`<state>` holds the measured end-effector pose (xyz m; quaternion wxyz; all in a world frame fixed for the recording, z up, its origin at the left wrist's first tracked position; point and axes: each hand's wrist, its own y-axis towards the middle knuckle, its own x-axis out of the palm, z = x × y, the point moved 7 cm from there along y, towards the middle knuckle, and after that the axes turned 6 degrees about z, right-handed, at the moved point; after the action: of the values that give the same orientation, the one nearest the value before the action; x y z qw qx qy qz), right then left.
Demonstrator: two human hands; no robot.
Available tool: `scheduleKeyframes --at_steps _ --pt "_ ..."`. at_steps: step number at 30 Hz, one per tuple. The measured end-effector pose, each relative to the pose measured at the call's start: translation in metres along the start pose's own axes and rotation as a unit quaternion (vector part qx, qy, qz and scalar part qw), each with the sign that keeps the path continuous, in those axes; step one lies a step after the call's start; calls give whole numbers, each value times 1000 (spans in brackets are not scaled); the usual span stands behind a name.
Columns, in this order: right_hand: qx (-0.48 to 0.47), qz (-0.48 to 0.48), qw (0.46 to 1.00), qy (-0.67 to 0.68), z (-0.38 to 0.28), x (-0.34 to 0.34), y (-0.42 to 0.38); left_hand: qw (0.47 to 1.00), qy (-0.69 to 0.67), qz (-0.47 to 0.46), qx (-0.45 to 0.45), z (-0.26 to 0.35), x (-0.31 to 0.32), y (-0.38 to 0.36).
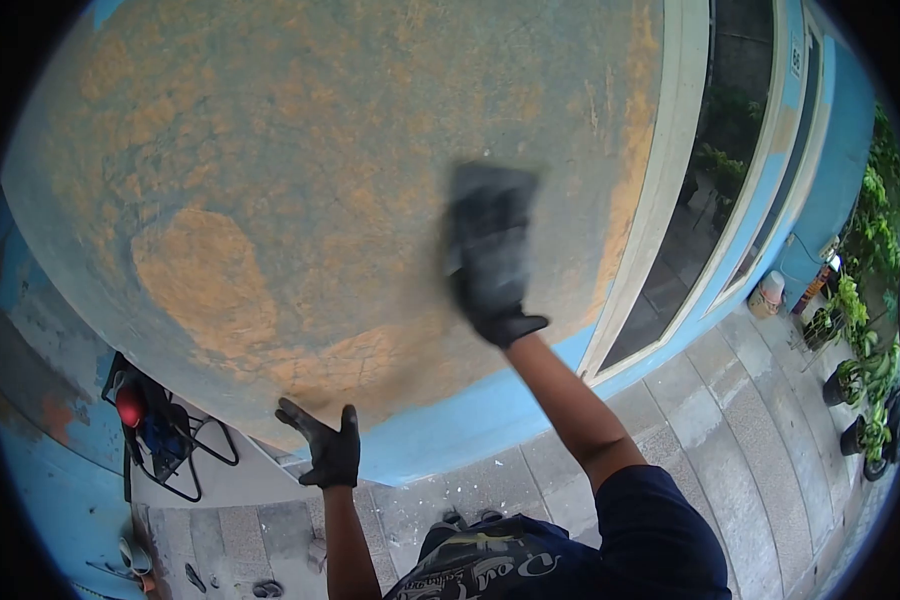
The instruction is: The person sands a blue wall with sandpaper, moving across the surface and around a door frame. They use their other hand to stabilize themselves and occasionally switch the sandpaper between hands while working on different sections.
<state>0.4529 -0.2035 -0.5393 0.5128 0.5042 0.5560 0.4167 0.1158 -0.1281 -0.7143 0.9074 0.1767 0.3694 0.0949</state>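
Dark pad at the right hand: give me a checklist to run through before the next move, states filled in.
1. Gloves on both hands: ok; the left hand and right hand are covered.
2. Firm grip on the dark pad: cannot tell; motion blur hides how the fingers hold it.
3. Left hand unburdened: ok; it is open, with nothing visible in it.
4. Pad away from the window frame: ok; wall shows between them.
5. Wall evenly coloured: not ok; orange and grey patches show.
6. Floor free of debris: not ok; pale specks lie near the feet.
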Motion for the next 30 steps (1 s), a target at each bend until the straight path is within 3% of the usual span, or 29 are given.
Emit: scheduleKeyframes --at_steps 2,3,5,9,10,12,14,15,16,17,18,20,22,24,25,27,28,29,30 --pt "-98 -74 986 111 -54 9 -13 1000 -5 6 -9 7 -4 10" --pt "-97 -72 987 110 -49 14 -18 1000 -10 12 -16 10 -6 16" --pt "-58 -31 998 3 -14 24 -29 1000 -18 20 -17 13 -12 25" --pt "137 139 976 -95 80 -35 -1 995 74 -47 -52 -3 -12 27" --pt "131 196 971 -41 79 -44 0 993 82 -69 -57 -5 -8 27" --pt "109 164 978 -67 59 -25 8 987 122 -89 -55 -8 0 28" --pt "89 76 993 16 4 12 3 988 122 -76 -50 -20 11 29" --pt "27 63 997 -19 -47 14 10 988 124 -79 -50 -13 6 29" --pt "-10 -50 998 -37 -64 61 -19 982 134 -103 -84 -1 1 28" --pt "-100 -23 993 56 -109 38 -7 975 144 -127 -116 4 -1 27" --pt "-96 -22 994 54 -107 39 -9 974 148 -128 -113 6 -1 28" --pt "-18 12 1000 -13 -75 35 -14 967 161 -153 -124 1 1 30" --pt "124 88 988 27 -9 5 -17 964 172 -163 -121 -10 7 34" --pt "122 192 974 -17 40 -21 -18 967 176 -153 -99 -19 13 34" --pt "120 189 974 -20 40 -15 -22 967 173 -158 -99 -19 14 32" --pt "163 186 961 119 37 7 -22 970 157 -147 -115 -14 17 34" --pt "59 112 991 -37 -14 2 -7 971 153 -146 -115 -13 19 35" --pt "63 70 996 -8 -54 13 -4 974 140 -131 -119 -13 20 36" --pt "-51 11 997 -48 -88 27 -9 977 127 -117 -123 -12 20 36"
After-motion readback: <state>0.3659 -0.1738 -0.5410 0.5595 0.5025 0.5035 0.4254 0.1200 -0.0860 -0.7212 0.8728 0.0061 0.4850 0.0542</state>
